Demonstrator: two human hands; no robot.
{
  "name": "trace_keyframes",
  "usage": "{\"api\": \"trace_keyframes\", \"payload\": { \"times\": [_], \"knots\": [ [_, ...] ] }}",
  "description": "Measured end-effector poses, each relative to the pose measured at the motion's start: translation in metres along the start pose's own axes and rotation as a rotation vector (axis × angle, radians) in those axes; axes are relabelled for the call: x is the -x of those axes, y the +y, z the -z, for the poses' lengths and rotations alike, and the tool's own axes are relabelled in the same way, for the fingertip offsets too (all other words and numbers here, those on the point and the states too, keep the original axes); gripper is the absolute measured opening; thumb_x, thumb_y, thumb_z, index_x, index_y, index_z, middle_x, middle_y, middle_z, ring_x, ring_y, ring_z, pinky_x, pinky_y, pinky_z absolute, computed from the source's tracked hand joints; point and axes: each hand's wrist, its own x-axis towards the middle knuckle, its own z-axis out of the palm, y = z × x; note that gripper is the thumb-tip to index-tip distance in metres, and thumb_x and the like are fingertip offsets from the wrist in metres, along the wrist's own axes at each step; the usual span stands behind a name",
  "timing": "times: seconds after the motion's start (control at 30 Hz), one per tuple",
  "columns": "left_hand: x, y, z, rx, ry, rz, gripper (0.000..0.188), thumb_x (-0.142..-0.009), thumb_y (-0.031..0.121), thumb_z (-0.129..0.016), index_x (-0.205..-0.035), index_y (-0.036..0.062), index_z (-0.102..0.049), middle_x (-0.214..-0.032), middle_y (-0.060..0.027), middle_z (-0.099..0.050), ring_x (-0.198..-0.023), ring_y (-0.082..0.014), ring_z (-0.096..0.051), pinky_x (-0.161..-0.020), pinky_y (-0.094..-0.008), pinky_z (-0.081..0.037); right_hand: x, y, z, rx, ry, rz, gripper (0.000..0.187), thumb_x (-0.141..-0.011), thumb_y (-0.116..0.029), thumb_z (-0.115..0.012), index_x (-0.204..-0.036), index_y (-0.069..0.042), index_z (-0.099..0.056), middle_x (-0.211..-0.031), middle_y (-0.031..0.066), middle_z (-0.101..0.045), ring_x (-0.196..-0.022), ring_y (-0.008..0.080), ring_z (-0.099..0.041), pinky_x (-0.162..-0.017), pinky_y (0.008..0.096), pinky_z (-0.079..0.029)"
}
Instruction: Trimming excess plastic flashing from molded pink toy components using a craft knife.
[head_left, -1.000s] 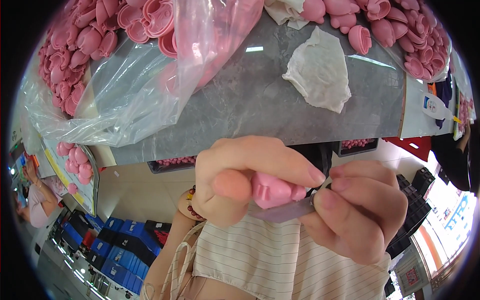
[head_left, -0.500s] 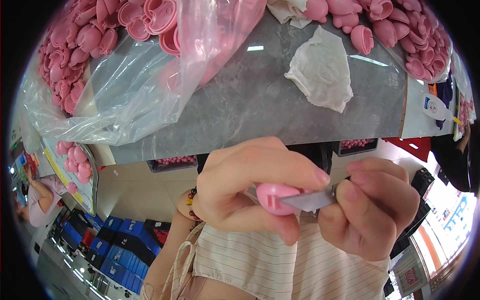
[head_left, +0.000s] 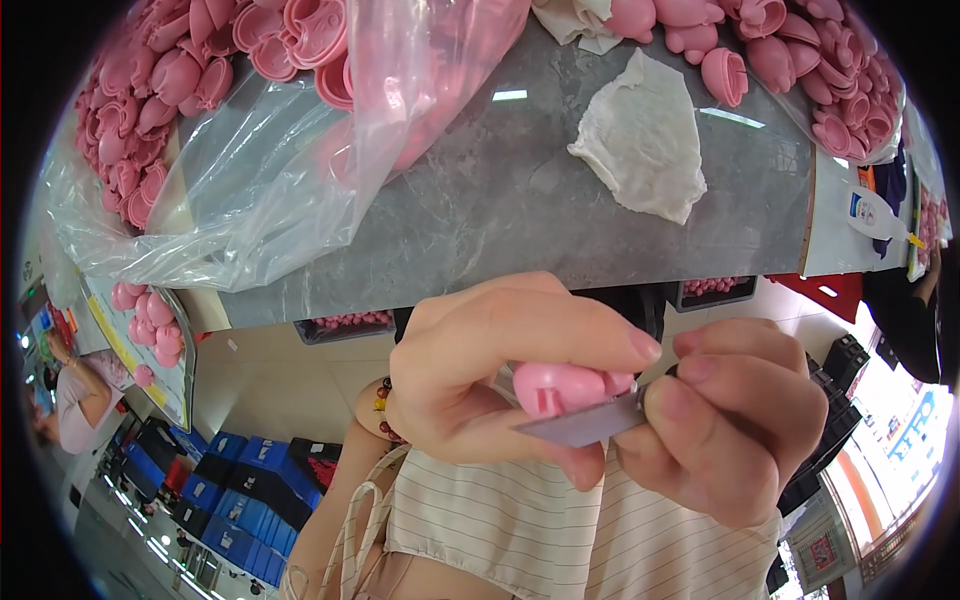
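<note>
Between the thumb and fingers of my left hand [head_left: 490, 360] is a small glossy pink plastic part [head_left: 562, 387] with a notch on its near side. My right hand [head_left: 740, 410] pinches a flat, pointed metal blade [head_left: 585, 422], whose tip points left. The blade lies across the lower side of the pink part, close to my left thumb; whether it touches the plastic I cannot tell. The blade's rear end is hidden by my right fingers. Both hands are in front of the table's near edge.
A grey table [head_left: 480, 220] lies beyond my hands, with a white cloth [head_left: 645, 140] on it. Pink shells [head_left: 170, 75] heap up at the left beside clear plastic sheeting [head_left: 290, 200]; more pink pieces [head_left: 800, 60] pile up at the right. A white bottle [head_left: 875, 215] lies farther right.
The blade has moved left and down across the pink part, my right hand shifting slightly left with it. The pink part has turned a little in my left hand.
</note>
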Motion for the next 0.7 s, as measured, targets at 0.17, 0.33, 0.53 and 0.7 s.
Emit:
{"api": "trace_keyframes", "payload": {
  "times": [0.17,0.33,0.53,0.7],
  "knots": [
    [-0.004,-0.005,0.007,-0.107,-0.103,-0.072,0.059,-0.066,0.038,-0.067,-0.096,-0.0063,-0.042,-0.071,-0.0104,-0.051,-0.055,-0.0095,-0.046,-0.044,-0.0166,-0.035,0.001,0.001,0.000,-0.020,0.009,-0.013,0.025,-0.071,-0.017,-0.065,-0.085,0.000,-0.053,-0.080,0.0120,-0.045,-0.053,0.0170,-0.046,-0.043,0.0250,-0.043],
    [-0.002,-0.009,0.007,-0.031,-0.111,-0.067,0.062,-0.066,0.037,-0.068,-0.097,-0.0089,-0.042,-0.071,-0.0105,-0.051,-0.054,-0.0092,-0.046,-0.044,-0.0171,-0.036,0.001,0.005,-0.002,0.002,0.046,-0.011,0.024,-0.072,-0.017,-0.064,-0.084,0.000,-0.053,-0.079,0.0123,-0.045,-0.054,0.0172,-0.046,-0.042,0.0248,-0.042],
    [-0.002,-0.003,0.005,-0.010,-0.077,0.017,0.060,-0.068,0.039,-0.066,-0.095,-0.0097,-0.044,-0.073,-0.0109,-0.053,-0.054,-0.0103,-0.047,-0.045,-0.0185,-0.037,-0.001,0.000,-0.001,-0.017,0.040,-0.010,0.024,-0.071,-0.017,-0.065,-0.085,-0.001,-0.053,-0.078,0.0120,-0.045,-0.052,0.0168,-0.045,-0.041,0.0243,-0.041],
    [-0.005,-0.006,0.006,-0.188,-0.065,-0.163,0.062,-0.069,0.045,-0.062,-0.092,-0.0098,-0.046,-0.075,-0.0122,-0.054,-0.053,-0.0124,-0.048,-0.046,-0.0216,-0.039,-0.001,-0.002,-0.003,0.048,0.035,-0.014,0.025,-0.071,-0.018,-0.065,-0.085,-0.001,-0.053,-0.078,0.0119,-0.045,-0.052,0.0167,-0.045,-0.040,0.0240,-0.040]
  ]
}}
